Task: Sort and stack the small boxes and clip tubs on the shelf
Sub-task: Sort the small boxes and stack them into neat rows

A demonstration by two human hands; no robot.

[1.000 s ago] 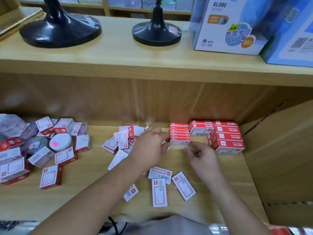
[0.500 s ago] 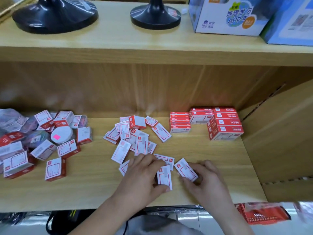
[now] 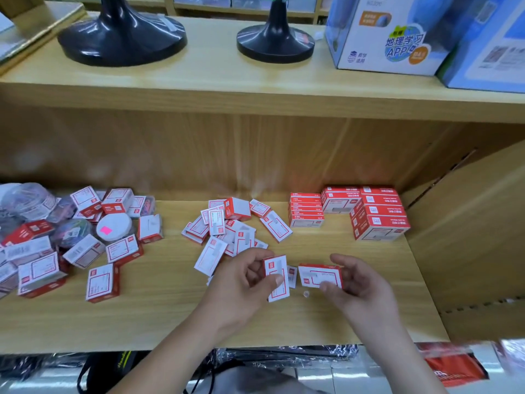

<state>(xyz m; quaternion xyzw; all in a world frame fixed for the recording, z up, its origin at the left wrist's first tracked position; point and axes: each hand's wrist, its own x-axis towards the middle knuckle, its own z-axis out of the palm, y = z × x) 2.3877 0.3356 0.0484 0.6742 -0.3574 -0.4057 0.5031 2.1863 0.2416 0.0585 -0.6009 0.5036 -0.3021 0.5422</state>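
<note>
My left hand (image 3: 241,282) holds a small red-and-white box (image 3: 276,275) upright above the wooden shelf (image 3: 159,317). My right hand (image 3: 358,285) grips another small box (image 3: 319,273) lying sideways, just right of the first. A further small box (image 3: 292,275) shows between them on the shelf. A loose heap of small boxes (image 3: 227,226) lies behind my hands. Neat stacks of red boxes (image 3: 306,210) and bigger red boxes (image 3: 377,214) stand at the back right. At the far left, round clip tubs (image 3: 113,227) sit among bigger scattered boxes (image 3: 100,282).
The upper shelf carries two black stand bases (image 3: 122,38) and blue globe cartons (image 3: 386,35). A cardboard side wall (image 3: 466,237) closes the shelf on the right. Wrapped goods (image 3: 451,362) lie below the front edge.
Both hands drew back from the red stack to the front of the shelf, each picked a small box off the boards and lifted it. The camera view also shifted.
</note>
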